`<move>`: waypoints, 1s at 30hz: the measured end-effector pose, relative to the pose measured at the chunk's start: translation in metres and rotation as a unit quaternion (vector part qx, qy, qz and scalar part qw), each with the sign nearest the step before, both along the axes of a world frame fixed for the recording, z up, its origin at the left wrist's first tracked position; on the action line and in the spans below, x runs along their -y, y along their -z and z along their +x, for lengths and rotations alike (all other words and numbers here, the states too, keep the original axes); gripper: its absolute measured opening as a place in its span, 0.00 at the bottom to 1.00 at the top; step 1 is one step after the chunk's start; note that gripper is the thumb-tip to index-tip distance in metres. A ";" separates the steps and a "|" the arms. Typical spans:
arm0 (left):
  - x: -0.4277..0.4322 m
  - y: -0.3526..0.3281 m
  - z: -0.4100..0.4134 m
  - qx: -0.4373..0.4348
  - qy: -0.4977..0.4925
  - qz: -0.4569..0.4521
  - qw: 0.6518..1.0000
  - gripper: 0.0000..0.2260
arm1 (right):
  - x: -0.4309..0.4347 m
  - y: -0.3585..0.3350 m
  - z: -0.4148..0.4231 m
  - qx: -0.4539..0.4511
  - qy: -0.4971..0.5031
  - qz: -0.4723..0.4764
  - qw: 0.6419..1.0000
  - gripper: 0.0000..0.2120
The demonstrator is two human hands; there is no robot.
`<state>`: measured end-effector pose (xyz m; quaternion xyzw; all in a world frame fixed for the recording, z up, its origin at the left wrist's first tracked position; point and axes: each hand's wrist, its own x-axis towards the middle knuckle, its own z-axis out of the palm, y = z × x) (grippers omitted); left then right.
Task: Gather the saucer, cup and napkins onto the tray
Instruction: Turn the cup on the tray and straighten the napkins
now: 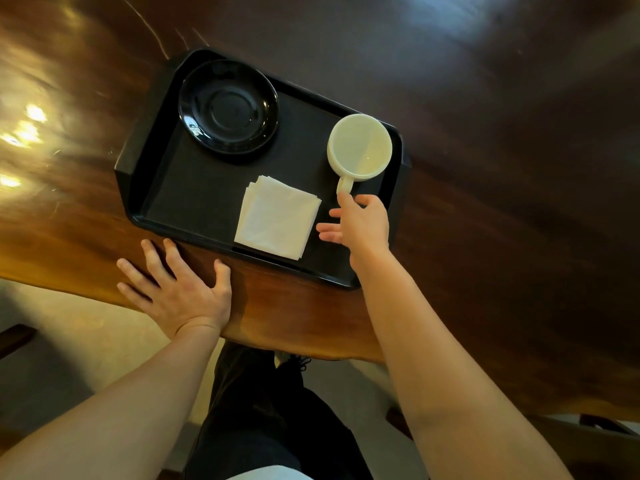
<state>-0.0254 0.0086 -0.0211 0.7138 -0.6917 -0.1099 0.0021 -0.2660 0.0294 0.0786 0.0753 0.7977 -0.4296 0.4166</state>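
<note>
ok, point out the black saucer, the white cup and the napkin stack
glossy black round saucer point(228, 107): head view, centre well.
white ceramic cup point(360, 145): head view, inside bottom.
white folded paper napkin stack point(277, 218): head view, top sheet's middle.

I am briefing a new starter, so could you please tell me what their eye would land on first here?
The white cup stands out at the tray's far right corner, with the right hand at its handle. The white napkins glow at the near edge, and the black saucer sits at the far left. The left hand lies flat on the table.
</note>
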 end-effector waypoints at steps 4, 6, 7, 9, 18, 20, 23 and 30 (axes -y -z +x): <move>0.000 0.000 0.000 -0.005 -0.001 0.002 1.000 0.38 | 0.009 -0.001 -0.005 0.100 0.094 -0.055 0.989 0.22; 0.000 0.000 -0.001 -0.008 -0.003 0.001 1.000 0.38 | 0.011 -0.002 -0.006 0.141 0.127 -0.083 0.978 0.22; 0.000 0.000 -0.001 -0.009 -0.003 0.000 1.000 0.38 | 0.011 -0.001 -0.007 0.157 0.136 -0.092 0.974 0.22; 0.000 0.000 0.000 -0.008 -0.001 0.000 1.000 0.38 | 0.012 -0.001 -0.009 0.189 0.151 -0.112 0.964 0.21; -0.001 -0.001 0.000 -0.010 -0.001 -0.005 1.000 0.37 | 0.022 0.000 -0.014 0.241 0.215 -0.146 0.935 0.16; -0.001 -0.001 0.000 -0.013 0.001 -0.007 1.000 0.37 | 0.023 0.002 -0.014 0.240 0.236 -0.159 0.928 0.15; -0.001 -0.002 -0.001 -0.017 -0.002 -0.007 1.000 0.37 | 0.023 0.003 -0.020 0.229 0.271 -0.163 0.921 0.14; -0.001 -0.002 -0.002 -0.019 -0.002 -0.007 1.000 0.37 | 0.017 0.002 -0.040 0.192 0.316 -0.163 0.915 0.11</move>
